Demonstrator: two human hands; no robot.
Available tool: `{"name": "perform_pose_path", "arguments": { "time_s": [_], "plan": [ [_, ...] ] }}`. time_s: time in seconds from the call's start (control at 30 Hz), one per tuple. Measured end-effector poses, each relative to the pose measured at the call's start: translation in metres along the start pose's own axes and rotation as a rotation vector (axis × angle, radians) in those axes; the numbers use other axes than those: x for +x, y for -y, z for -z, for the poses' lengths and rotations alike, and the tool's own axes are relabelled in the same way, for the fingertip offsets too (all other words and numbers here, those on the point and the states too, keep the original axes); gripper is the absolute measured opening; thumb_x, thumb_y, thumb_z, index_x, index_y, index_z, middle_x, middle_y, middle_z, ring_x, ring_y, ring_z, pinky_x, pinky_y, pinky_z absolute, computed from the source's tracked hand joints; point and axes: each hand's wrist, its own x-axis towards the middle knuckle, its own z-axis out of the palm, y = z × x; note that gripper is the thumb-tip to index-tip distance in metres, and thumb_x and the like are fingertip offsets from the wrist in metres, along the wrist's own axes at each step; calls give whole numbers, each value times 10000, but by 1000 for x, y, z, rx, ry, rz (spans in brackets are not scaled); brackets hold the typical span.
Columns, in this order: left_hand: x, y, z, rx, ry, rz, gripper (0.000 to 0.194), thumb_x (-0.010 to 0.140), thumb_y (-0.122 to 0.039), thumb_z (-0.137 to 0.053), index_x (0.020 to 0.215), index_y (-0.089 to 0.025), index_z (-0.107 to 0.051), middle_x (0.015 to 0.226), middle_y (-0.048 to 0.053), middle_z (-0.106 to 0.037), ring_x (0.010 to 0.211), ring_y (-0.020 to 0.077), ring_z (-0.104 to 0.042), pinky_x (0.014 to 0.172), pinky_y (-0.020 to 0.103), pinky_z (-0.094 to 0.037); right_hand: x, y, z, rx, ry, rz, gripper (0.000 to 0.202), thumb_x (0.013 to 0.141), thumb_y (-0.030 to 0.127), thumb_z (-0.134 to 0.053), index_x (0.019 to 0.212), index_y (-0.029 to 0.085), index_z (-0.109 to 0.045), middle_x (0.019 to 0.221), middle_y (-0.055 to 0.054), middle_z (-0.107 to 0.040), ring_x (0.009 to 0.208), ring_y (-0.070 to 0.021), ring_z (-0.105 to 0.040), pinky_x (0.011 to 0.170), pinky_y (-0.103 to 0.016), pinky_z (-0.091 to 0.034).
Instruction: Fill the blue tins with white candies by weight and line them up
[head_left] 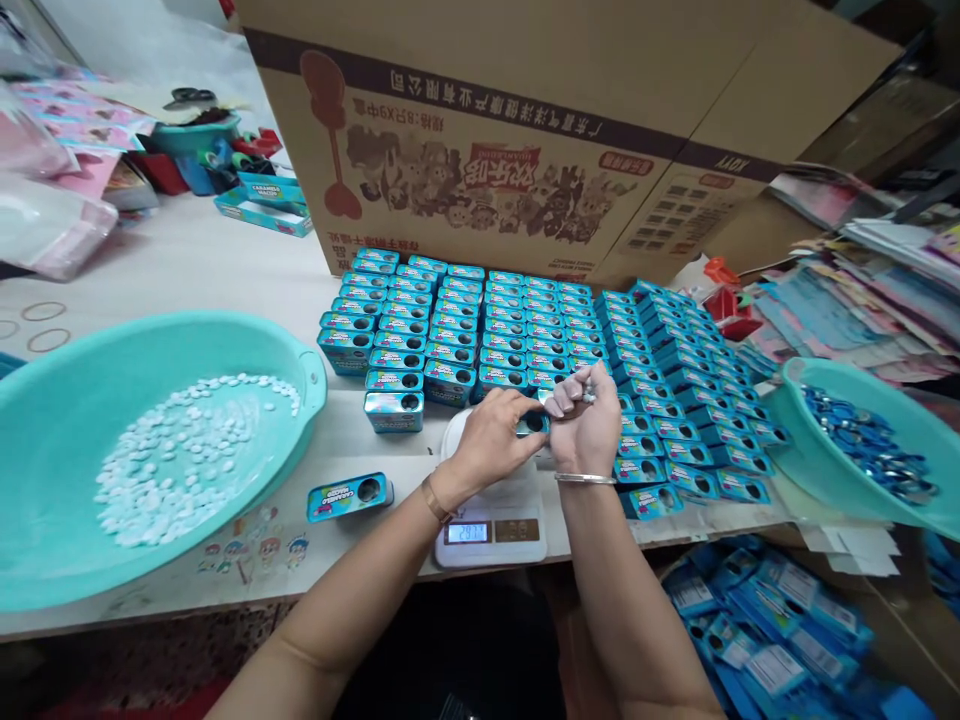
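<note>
My left hand (491,435) has its thumb and fingers closed round a small blue candy tin (534,425) over the white digital scale (529,550). The tin's top has a dark round opening. Right beside it, my right hand (589,425) is palm up, its fingers curled over several small white candies (589,396). The scale's display is lit, and my wrists partly cover the plate. One more tin (341,500) lies to the left of the scale. Rows of similar tins (517,330) stand packed together beyond both hands.
A large turquoise basin (285,350) of white candies stands at left. At right, a smaller basin (802,470) holds blue and silvery pieces. A big cardboard carton (480,60) walls off the back. Blue packages (772,610) lie below the table edge, and stacked printed sheets (840,310) sit far right.
</note>
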Motion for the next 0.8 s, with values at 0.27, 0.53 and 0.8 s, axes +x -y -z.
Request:
{"name": "perform_pose_path", "arguments": {
  "time_s": [0.27,0.53,0.8],
  "plan": [
    [-7,7,10,-33,-18,-132,621,777,-379,-790,1312,-200,-531,1284,121,-631,1208,281,-573,1042,443,-474,-2,36,27,345,59,-211,310,935,281,-537,657,200,-428,514,93,-297,385,-64,-299,342,-172,-238],
    [-27,3,30,-2,-233,-132,454,911,-317,-637,1328,-186,-518,1310,125,-614,1235,250,-557,1070,422,-457,-39,52,69,421,67,-159,251,857,215,-617,697,202,-425,548,91,-312,422,-69,-332,368,-186,-278],
    [-28,-1,33,266,-234,-22,199,930,-245,-585,1074,-196,-713,921,62,-667,909,222,-586,848,385,-495,-55,54,90,450,47,-133,257,800,170,-669,703,200,-433,557,89,-338,434,-71,-356,374,-180,-314]
  ]
}}
